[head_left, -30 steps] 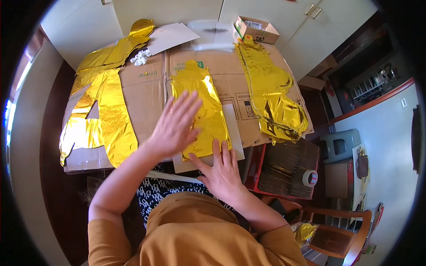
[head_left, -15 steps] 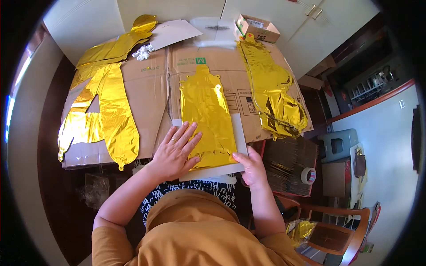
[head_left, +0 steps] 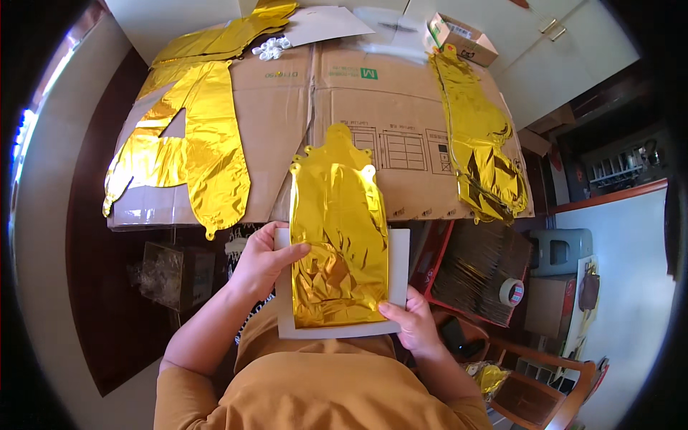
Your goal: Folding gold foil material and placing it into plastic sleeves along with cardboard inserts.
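Observation:
A flat gold foil balloon (head_left: 338,208), folded with small tabs at its far end, lies on a white card (head_left: 399,269) in front of my body. My left hand (head_left: 264,259) grips the left edge of the card, its thumb pressed on the foil. At the lower right corner my right hand (head_left: 411,322) pinches card and foil together, thumb on top. The fingers under the card are hidden. The far end of the foil reaches over the front edge of the cardboard-covered table (head_left: 279,129). On the left lies a flat, A-shaped gold foil balloon (head_left: 218,158).
More gold foil (head_left: 479,125) lies along the right side of the table, and a stack (head_left: 208,43) at the far left. Beyond are white ribbon (head_left: 271,49), a white sheet (head_left: 326,25) and a small carton (head_left: 462,39). A tape roll (head_left: 511,292) rests on brown packs at right.
The card and foil have come off the table toward my body. My left hand, flat on the foil before, now grips the card's left edge. The view has shifted too.

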A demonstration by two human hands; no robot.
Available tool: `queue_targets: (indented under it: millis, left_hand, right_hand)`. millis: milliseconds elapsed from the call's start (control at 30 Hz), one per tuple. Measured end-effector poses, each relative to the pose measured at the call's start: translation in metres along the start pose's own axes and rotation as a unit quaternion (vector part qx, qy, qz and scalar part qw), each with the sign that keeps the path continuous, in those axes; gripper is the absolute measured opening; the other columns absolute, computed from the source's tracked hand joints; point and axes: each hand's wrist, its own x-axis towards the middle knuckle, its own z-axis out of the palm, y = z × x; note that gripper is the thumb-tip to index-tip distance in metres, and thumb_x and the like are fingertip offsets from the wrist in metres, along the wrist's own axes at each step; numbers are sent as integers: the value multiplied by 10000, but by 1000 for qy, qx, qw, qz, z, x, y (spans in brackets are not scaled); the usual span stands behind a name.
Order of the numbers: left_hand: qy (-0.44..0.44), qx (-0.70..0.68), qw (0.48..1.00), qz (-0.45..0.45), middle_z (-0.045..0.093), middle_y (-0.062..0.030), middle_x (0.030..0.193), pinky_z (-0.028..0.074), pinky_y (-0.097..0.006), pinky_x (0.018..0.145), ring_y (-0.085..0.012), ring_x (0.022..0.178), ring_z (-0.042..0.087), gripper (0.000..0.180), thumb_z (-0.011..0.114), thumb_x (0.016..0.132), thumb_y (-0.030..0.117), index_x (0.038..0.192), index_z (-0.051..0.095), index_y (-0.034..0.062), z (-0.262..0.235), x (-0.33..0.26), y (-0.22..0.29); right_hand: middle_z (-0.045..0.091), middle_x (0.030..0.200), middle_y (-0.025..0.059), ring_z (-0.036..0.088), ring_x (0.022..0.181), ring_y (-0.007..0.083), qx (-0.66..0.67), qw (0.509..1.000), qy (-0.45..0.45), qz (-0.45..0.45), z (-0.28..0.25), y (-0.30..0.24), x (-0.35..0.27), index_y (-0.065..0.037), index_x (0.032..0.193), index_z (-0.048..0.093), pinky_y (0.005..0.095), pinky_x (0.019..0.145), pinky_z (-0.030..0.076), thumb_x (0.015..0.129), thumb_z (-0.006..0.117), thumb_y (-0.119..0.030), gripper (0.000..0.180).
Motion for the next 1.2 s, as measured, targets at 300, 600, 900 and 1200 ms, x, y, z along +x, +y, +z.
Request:
queue_targets:
  millis: [300, 600, 900, 1200]
  left_hand:
    - [-39, 38, 998, 10, 716, -49, 973, 556, -233, 766, -81, 835, 672, 337, 786, 843, -15, 1101, 577, 42, 6, -13, 1]
    - [-73, 203, 965, 149, 650, -60, 1053, 521, -225, 823, -100, 915, 647, 671, 717, 840, -82, 1424, 421, 61, 11, -32, 35]
    - [-94, 297, 950, 25, 717, -32, 1013, 528, -201, 751, -29, 860, 637, 265, 780, 849, 39, 1095, 698, -17, 15, -63, 69]
    - [-127, 363, 916, 114, 594, -14, 769, 415, -247, 613, -75, 707, 527, 172, 818, 822, 83, 836, 682, -21, 6, -66, 64]
  right_hand:
    - [662, 1133, 91, 628, 1023, 120, -24, 994, -35, -99, 2, -57, 60, -3, 1300, 486, 275, 930, 496, 903, 728, -71, 470]
    - [703, 958, 37, 640, 910, 79, -89, 973, -48, -208, 12, -57, 53, -28, 1382, 525, 230, 860, 499, 923, 704, -30, 493]
    - [740, 948, 24, 649, 867, 59, -322, 936, -50, -137, 20, -104, 12, -25, 1064, 731, 234, 796, 509, 871, 749, -59, 197]
    - [701, 868, 17, 624, 803, 74, -253, 951, -103, -144, 17, -105, 3, -17, 937, 743, 232, 747, 492, 850, 793, -74, 116]
